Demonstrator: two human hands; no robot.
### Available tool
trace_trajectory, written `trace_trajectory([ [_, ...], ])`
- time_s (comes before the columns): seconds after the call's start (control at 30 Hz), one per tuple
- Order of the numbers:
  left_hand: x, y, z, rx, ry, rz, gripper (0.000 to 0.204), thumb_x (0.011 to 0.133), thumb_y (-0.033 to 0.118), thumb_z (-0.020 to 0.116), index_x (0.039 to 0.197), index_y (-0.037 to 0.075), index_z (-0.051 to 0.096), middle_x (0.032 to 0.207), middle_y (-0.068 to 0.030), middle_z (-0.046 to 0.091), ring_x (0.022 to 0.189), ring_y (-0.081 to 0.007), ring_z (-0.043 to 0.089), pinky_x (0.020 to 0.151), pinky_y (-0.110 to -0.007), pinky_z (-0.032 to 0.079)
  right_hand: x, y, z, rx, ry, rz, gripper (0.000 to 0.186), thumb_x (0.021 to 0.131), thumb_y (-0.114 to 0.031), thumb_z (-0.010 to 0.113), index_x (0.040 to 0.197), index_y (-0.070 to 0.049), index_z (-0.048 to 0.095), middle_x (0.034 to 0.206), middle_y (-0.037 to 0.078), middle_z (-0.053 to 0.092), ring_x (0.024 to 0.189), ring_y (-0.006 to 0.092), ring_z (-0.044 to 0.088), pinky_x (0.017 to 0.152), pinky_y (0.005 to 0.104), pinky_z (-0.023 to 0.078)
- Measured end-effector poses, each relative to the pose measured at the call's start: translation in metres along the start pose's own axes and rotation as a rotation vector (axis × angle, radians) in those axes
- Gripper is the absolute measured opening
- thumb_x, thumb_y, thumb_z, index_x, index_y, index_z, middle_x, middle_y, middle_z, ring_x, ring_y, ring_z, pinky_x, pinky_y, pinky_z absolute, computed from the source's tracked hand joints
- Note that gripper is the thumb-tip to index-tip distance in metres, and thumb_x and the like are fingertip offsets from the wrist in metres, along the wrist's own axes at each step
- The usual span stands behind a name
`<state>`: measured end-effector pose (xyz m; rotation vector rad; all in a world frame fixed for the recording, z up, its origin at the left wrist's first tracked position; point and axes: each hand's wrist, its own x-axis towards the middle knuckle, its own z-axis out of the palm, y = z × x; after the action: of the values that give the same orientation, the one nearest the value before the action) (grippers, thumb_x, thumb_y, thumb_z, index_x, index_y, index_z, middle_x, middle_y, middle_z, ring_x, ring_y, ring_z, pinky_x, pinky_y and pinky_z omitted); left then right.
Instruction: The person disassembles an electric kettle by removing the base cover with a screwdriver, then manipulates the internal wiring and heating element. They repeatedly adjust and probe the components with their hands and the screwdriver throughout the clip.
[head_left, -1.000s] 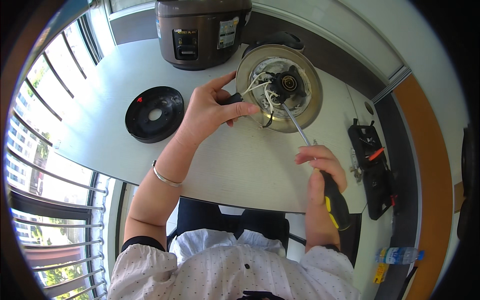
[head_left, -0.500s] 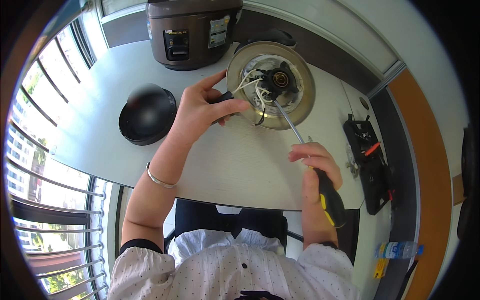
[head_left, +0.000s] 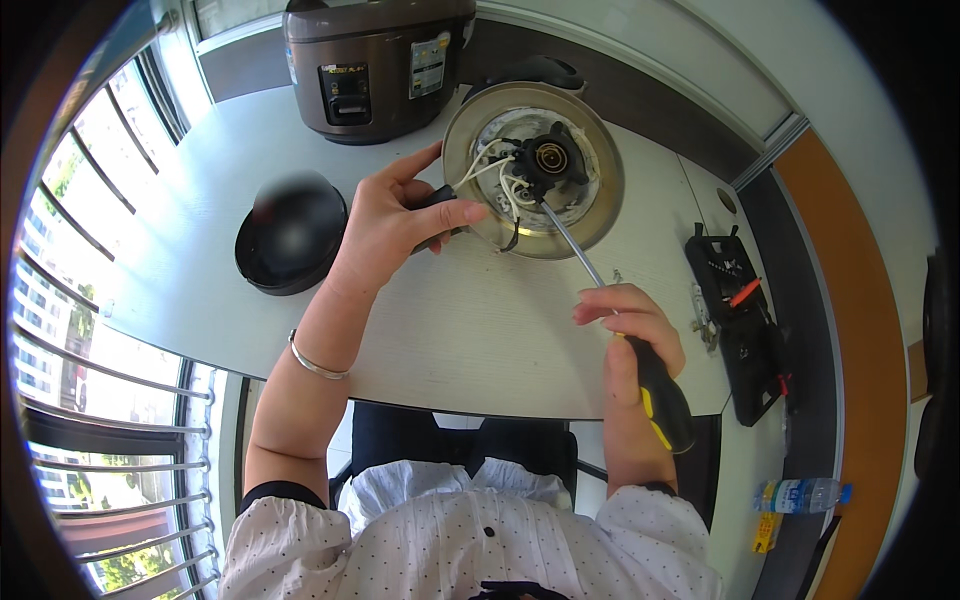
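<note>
An upturned metal electric kettle (head_left: 598, 185) leans on the table with its underside towards me. At its centre sits a round black connector (head_left: 551, 160), with white wires (head_left: 490, 165) running from it to the left. My left hand (head_left: 395, 215) is closed around a black handle (head_left: 435, 212) at the kettle's near left edge, thumb on top. In my right hand (head_left: 635, 325) is a screwdriver (head_left: 664, 400) with a black and yellow grip. Its tip meets the lower edge of the connector; the exact contact point is too small to make out.
A round black cover (head_left: 290, 240) lies left of my left hand. Behind stands a brown rice cooker (head_left: 375, 75). An open black tool case (head_left: 740, 320) with small metal parts beside it is at the right. A water bottle (head_left: 800, 496) lies at the lower right.
The whole view has shifted slightly. My hands keep the same holds, and the screwdriver tip stays at the connector's lower edge.
</note>
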<state>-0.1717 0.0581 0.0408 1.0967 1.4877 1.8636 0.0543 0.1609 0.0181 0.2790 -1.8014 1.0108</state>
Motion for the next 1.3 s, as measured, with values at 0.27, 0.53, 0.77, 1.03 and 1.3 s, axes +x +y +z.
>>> trace_trajectory([
  [0.27,0.000,0.000,-0.001,0.017,-0.009,-0.010,0.082,0.068,0.017,0.082,0.131,-0.013,0.038,0.065,-0.0069,0.061,0.055,-0.0073,0.054,0.045,-0.021,0.041,-0.001,0.002,-0.001,-0.016,-0.013,-0.017,0.014,0.087,-0.009,0.057,0.094,0.003,0.054,0.098,0.026,0.062,0.074,0.0260,0.062,0.065,0.0328,0.052],
  [0.53,0.000,-0.001,0.000,0.065,0.006,0.007,0.072,0.071,0.013,0.078,0.129,-0.011,0.042,0.070,-0.0079,0.062,0.053,-0.0095,0.054,0.045,-0.021,0.042,-0.001,0.002,-0.002,-0.017,-0.014,0.003,0.016,0.088,-0.011,0.058,0.095,0.002,0.054,0.098,0.026,0.061,0.074,0.0263,0.062,0.066,0.0332,0.052],
  [0.77,0.000,0.000,-0.001,0.057,-0.003,0.008,0.072,0.070,0.013,0.078,0.129,-0.010,0.043,0.070,-0.0081,0.062,0.052,-0.0097,0.054,0.045,-0.021,0.042,-0.003,0.004,-0.002,0.014,0.056,0.036,0.020,0.087,-0.017,0.054,0.088,0.003,0.054,0.094,0.029,0.061,0.065,0.0282,0.060,0.057,0.0355,0.051],
  [1.03,0.001,-0.004,-0.002,0.043,-0.012,0.035,0.075,0.069,0.014,0.081,0.128,-0.011,0.043,0.067,-0.0075,0.062,0.051,-0.0091,0.054,0.044,-0.020,0.042,-0.005,0.004,-0.003,0.059,0.111,0.062,0.021,0.088,-0.018,0.052,0.089,0.003,0.054,0.093,0.029,0.061,0.065,0.0278,0.061,0.056,0.0351,0.052],
  [1.3,0.001,-0.004,-0.001,0.046,-0.031,0.041,0.081,0.065,0.014,0.083,0.129,-0.013,0.041,0.060,-0.0045,0.058,0.050,-0.0067,0.049,0.045,-0.020,0.039,-0.005,0.007,-0.014,0.288,0.276,0.178,0.019,0.092,-0.013,0.046,0.090,0.005,0.051,0.094,0.032,0.060,0.066,0.0277,0.061,0.058,0.0365,0.053],
])
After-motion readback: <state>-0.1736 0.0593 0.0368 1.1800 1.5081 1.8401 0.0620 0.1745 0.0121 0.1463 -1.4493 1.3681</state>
